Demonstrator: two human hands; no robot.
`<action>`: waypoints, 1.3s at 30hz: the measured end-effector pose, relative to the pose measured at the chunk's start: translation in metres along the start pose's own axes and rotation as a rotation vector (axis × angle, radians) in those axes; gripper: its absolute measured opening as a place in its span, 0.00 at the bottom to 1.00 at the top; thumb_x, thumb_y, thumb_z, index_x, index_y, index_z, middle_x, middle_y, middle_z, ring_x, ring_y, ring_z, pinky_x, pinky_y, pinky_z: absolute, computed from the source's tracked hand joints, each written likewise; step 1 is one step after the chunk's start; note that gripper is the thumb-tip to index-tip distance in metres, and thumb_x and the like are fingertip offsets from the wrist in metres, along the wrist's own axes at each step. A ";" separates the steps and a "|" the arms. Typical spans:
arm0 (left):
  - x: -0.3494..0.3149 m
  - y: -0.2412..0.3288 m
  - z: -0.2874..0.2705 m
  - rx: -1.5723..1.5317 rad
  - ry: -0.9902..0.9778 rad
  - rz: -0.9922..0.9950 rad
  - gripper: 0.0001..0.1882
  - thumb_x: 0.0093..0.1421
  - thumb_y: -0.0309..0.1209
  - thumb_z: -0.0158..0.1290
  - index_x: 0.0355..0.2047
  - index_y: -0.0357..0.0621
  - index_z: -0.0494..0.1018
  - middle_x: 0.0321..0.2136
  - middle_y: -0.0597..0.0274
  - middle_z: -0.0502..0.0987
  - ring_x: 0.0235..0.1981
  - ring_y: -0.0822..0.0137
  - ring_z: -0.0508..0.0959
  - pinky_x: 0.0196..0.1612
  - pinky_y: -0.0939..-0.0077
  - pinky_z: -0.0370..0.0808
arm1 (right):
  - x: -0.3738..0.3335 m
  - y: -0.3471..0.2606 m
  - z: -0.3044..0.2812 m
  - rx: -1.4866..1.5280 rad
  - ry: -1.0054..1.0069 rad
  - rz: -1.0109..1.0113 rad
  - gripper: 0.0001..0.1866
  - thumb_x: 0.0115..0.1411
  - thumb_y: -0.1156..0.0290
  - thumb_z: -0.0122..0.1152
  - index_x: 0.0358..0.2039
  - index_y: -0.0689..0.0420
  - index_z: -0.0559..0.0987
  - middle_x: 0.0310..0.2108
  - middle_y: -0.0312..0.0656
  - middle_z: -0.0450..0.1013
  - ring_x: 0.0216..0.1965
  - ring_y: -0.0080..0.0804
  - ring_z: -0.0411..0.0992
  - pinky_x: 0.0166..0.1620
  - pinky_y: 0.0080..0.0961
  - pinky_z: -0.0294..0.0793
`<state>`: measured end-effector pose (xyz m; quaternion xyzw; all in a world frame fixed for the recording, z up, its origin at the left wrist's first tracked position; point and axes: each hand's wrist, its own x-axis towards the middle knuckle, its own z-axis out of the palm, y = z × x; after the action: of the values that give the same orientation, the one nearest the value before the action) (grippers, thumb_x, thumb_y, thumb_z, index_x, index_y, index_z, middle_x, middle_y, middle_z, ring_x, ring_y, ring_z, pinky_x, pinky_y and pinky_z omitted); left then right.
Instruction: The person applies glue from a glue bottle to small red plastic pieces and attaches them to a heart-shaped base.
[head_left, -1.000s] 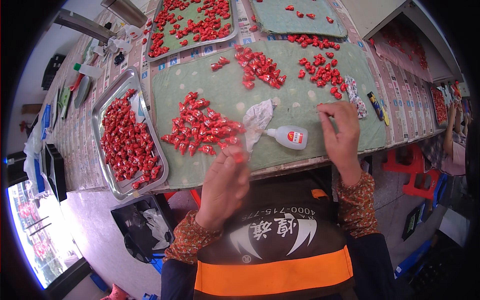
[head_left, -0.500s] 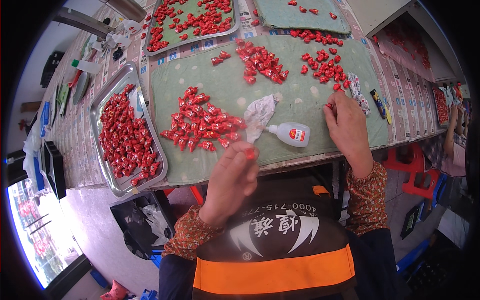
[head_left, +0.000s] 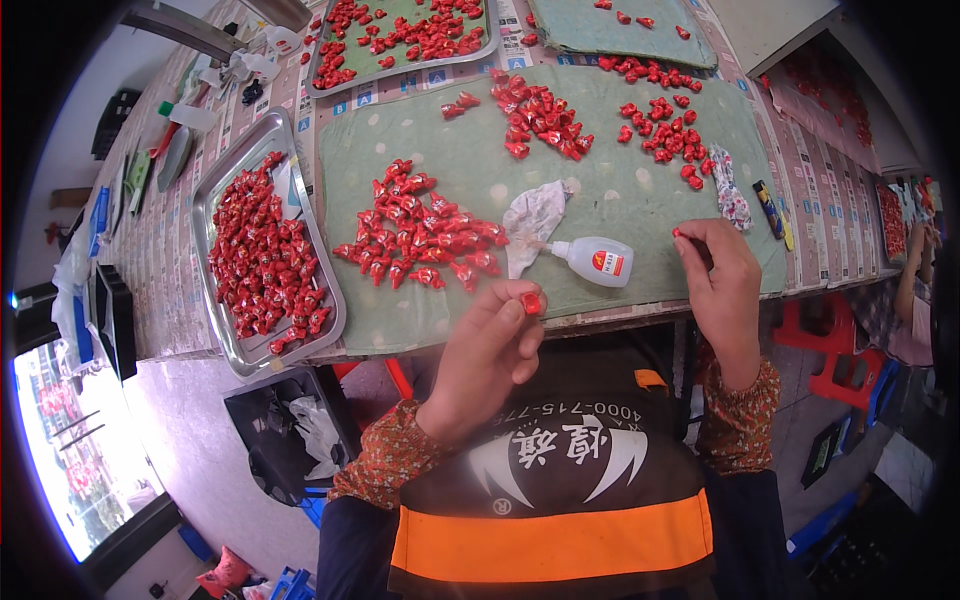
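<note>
My left hand (head_left: 488, 345) is closed in a pinch on a small red plastic piece (head_left: 533, 303), just off the table's front edge. My right hand (head_left: 722, 280) pinches another small red piece (head_left: 677, 232) between thumb and fingertips, above the green cloth (head_left: 430, 130). Between the hands a white squeeze bottle (head_left: 598, 262) with a red label lies on its side, its nozzle against a crumpled white cloth (head_left: 533, 215). Left of that spreads a pile of red figure-like pieces (head_left: 405, 225). Rounder red pieces (head_left: 668, 135) are grouped beyond my right hand.
A metal tray (head_left: 335, 300) heaped with red pieces stands at the left. Another metal tray (head_left: 490, 45) and a pale green board (head_left: 570, 30) hold more at the back. A patterned cloth roll (head_left: 730, 190) and a dark blue and yellow tool (head_left: 772, 212) lie right. A red stool (head_left: 835, 345) stands below.
My right hand has drawn back from the rounder red pieces, toward me, with a red piece in its fingertips. My left hand keeps its piece and has shifted slightly right.
</note>
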<state>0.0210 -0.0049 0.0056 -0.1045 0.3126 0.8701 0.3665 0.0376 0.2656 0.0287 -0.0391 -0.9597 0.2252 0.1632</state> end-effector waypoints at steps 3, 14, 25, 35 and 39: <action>0.000 -0.004 0.000 0.038 -0.006 0.031 0.12 0.70 0.34 0.48 0.50 0.45 0.68 0.42 0.63 0.69 0.29 0.78 0.68 0.21 0.87 0.67 | -0.009 -0.033 -0.007 0.452 -0.033 0.180 0.04 0.57 0.82 0.62 0.34 0.63 0.78 0.30 0.43 0.75 0.30 0.36 0.74 0.35 0.27 0.73; -0.005 -0.017 0.010 0.234 0.000 0.235 0.12 0.69 0.29 0.49 0.50 0.40 0.66 0.35 0.64 0.72 0.29 0.77 0.71 0.25 0.84 0.72 | -0.031 -0.085 0.019 0.689 0.000 -0.185 0.13 0.51 0.84 0.69 0.37 0.61 0.79 0.30 0.43 0.76 0.29 0.36 0.76 0.32 0.27 0.74; -0.007 -0.025 0.004 0.431 -0.027 0.427 0.10 0.69 0.27 0.47 0.49 0.38 0.66 0.40 0.59 0.70 0.27 0.78 0.70 0.24 0.86 0.72 | -0.036 -0.090 0.026 0.639 0.012 -0.233 0.13 0.51 0.84 0.67 0.38 0.62 0.77 0.30 0.44 0.76 0.29 0.40 0.75 0.32 0.29 0.73; -0.005 -0.037 -0.005 0.537 -0.082 0.532 0.09 0.70 0.27 0.45 0.49 0.39 0.64 0.40 0.59 0.67 0.23 0.80 0.68 0.22 0.87 0.68 | -0.047 -0.090 0.037 0.725 -0.002 -0.158 0.11 0.52 0.85 0.66 0.36 0.63 0.76 0.29 0.45 0.74 0.27 0.37 0.74 0.30 0.26 0.72; -0.007 -0.036 -0.007 0.552 -0.076 0.524 0.09 0.70 0.27 0.45 0.49 0.39 0.64 0.41 0.59 0.66 0.25 0.79 0.69 0.23 0.86 0.69 | -0.047 -0.087 0.039 0.780 -0.054 -0.131 0.09 0.54 0.85 0.65 0.36 0.64 0.76 0.31 0.45 0.75 0.28 0.31 0.74 0.31 0.23 0.72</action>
<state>0.0505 0.0059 -0.0143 0.1140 0.5373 0.8208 0.1571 0.0688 0.1648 0.0207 0.0934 -0.8065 0.5630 0.1545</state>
